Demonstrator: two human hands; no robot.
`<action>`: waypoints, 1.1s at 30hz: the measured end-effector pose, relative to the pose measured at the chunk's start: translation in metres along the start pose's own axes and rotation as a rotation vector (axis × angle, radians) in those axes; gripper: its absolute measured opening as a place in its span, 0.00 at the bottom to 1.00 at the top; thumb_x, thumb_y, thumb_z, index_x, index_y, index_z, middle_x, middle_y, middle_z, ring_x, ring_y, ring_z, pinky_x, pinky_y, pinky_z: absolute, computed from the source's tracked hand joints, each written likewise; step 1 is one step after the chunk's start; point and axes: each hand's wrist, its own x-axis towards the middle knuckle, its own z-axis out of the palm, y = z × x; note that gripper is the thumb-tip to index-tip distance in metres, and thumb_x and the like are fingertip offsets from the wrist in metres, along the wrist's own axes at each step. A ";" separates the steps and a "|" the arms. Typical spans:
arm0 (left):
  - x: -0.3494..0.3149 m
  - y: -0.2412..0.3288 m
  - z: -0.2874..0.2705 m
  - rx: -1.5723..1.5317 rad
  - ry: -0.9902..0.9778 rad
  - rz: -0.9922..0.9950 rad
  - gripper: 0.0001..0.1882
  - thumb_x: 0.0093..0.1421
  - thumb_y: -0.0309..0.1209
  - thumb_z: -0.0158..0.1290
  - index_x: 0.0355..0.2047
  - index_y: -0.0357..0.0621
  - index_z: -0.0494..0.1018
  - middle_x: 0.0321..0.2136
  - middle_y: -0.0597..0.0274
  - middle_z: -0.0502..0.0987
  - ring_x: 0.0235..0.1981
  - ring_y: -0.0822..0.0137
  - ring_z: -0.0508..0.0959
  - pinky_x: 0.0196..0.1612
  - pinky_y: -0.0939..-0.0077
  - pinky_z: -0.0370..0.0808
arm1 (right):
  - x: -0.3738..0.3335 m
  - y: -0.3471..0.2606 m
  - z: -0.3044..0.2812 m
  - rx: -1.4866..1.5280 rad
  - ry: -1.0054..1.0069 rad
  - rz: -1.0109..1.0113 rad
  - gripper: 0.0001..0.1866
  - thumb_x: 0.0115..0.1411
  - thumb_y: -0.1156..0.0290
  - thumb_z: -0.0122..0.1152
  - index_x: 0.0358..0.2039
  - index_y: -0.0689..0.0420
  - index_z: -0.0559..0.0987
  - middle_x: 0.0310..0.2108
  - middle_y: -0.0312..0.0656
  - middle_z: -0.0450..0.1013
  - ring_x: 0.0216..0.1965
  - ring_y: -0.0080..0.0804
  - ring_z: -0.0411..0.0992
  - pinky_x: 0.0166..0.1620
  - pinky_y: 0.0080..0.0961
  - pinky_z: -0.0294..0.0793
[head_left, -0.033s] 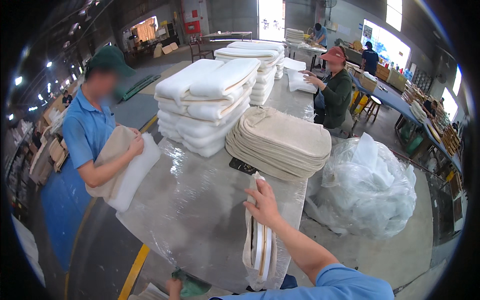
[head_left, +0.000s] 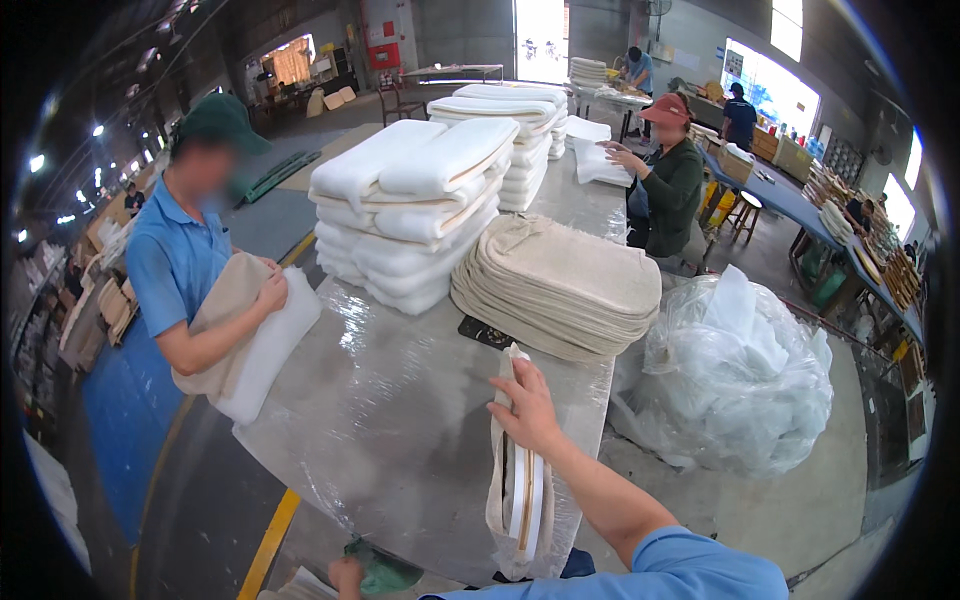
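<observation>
My right hand (head_left: 530, 412) lies over the far end of a narrow beige cushion cover (head_left: 497, 505) with its fingers spread and curved round it. The cover rests on edge on the plastic-wrapped table; along its long opening white padding (head_left: 541, 500) and a zipper strip show. Low in the picture, beside the table's near edge, my left hand (head_left: 346, 574) is at a green bag (head_left: 388, 572). Its fingers are mostly hidden there. Past my right hand stands a pile of flat beige covers (head_left: 570, 285) with rounded ends, on a dark patterned piece (head_left: 485, 333).
Folded white padding (head_left: 405, 215) is stacked high on the table (head_left: 370, 420). At left a person in a green cap (head_left: 190, 270) holds a beige cover and white padding. Another person in a red cap (head_left: 665, 180) handles white sheets. A large clear plastic bag (head_left: 740, 380) stands at right.
</observation>
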 end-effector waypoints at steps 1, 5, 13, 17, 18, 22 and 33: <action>-0.004 -0.005 -0.002 0.025 0.147 -0.016 0.23 0.64 0.47 0.62 0.36 0.34 0.84 0.28 0.42 0.84 0.32 0.44 0.86 0.40 0.54 0.81 | 0.000 0.002 -0.001 -0.009 -0.002 0.005 0.25 0.57 0.63 0.75 0.56 0.49 0.84 0.68 0.58 0.65 0.71 0.64 0.60 0.71 0.55 0.63; -0.001 0.007 -0.010 -0.276 0.343 0.063 0.16 0.70 0.37 0.56 0.37 0.34 0.82 0.27 0.50 0.80 0.32 0.55 0.83 0.39 0.61 0.78 | 0.003 0.009 -0.012 -0.064 0.012 0.000 0.26 0.57 0.62 0.75 0.56 0.50 0.84 0.69 0.59 0.65 0.72 0.64 0.60 0.71 0.54 0.63; -0.080 0.115 0.019 -0.935 -0.679 0.469 0.21 0.74 0.34 0.54 0.64 0.39 0.74 0.55 0.60 0.80 0.58 0.62 0.78 0.63 0.63 0.73 | 0.000 0.004 -0.008 -0.106 0.059 0.088 0.35 0.58 0.63 0.75 0.66 0.50 0.76 0.74 0.64 0.55 0.74 0.65 0.56 0.73 0.52 0.60; -0.189 0.153 0.007 -0.596 -1.062 1.075 0.59 0.56 0.41 0.75 0.77 0.36 0.50 0.73 0.39 0.58 0.71 0.48 0.66 0.72 0.52 0.65 | 0.003 -0.019 0.005 -0.083 0.071 0.340 0.50 0.57 0.62 0.74 0.77 0.53 0.60 0.76 0.67 0.47 0.76 0.64 0.51 0.75 0.51 0.57; -0.203 0.160 0.003 -0.560 -0.963 1.105 0.59 0.54 0.41 0.76 0.76 0.35 0.51 0.72 0.38 0.59 0.70 0.47 0.66 0.72 0.52 0.64 | 0.003 -0.019 0.004 -0.064 0.068 0.387 0.52 0.56 0.62 0.73 0.78 0.54 0.57 0.76 0.67 0.47 0.76 0.65 0.51 0.75 0.51 0.57; -0.225 0.167 0.011 -0.580 -0.715 1.083 0.58 0.53 0.40 0.77 0.74 0.33 0.54 0.68 0.38 0.62 0.68 0.45 0.68 0.70 0.52 0.65 | 0.011 -0.019 0.005 0.018 0.077 0.536 0.55 0.55 0.64 0.70 0.80 0.55 0.52 0.74 0.68 0.52 0.74 0.67 0.55 0.74 0.50 0.59; -0.227 0.144 0.013 -0.575 -0.662 1.292 0.55 0.64 0.42 0.66 0.79 0.38 0.43 0.73 0.40 0.58 0.71 0.48 0.66 0.70 0.56 0.67 | -0.015 -0.013 -0.004 0.155 0.027 0.633 0.53 0.54 0.66 0.67 0.79 0.56 0.53 0.64 0.65 0.68 0.65 0.64 0.68 0.68 0.50 0.69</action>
